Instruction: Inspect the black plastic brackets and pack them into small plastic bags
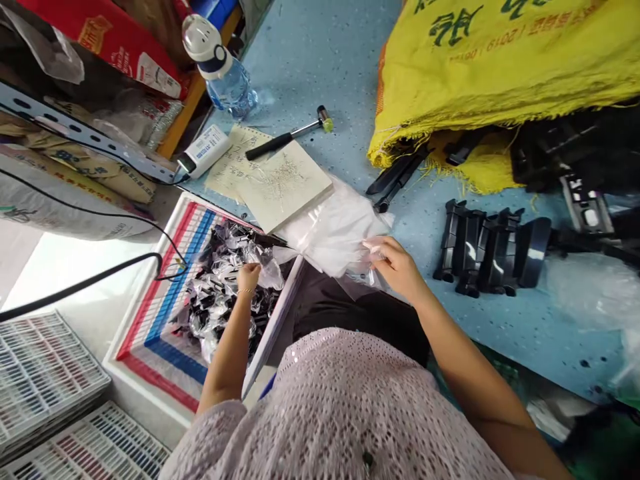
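Now, right hand pinches one plastic-bag pile; left hand curls, contents unclear.

Translucent plastic bags spread at the edge of a blue table, bagged black parts heaped in a crate.

glossy plastic, frayed weave around a hammer
the hammer has a shiny metal shaft and matt black grip; beneath it, a smooth matt board; beyond, a clear glossy plastic bottle; to its right, a coarse woven yellow sack and shiny black plastic parts; nearer the wearer, thin wrinkled translucent plastic bags.
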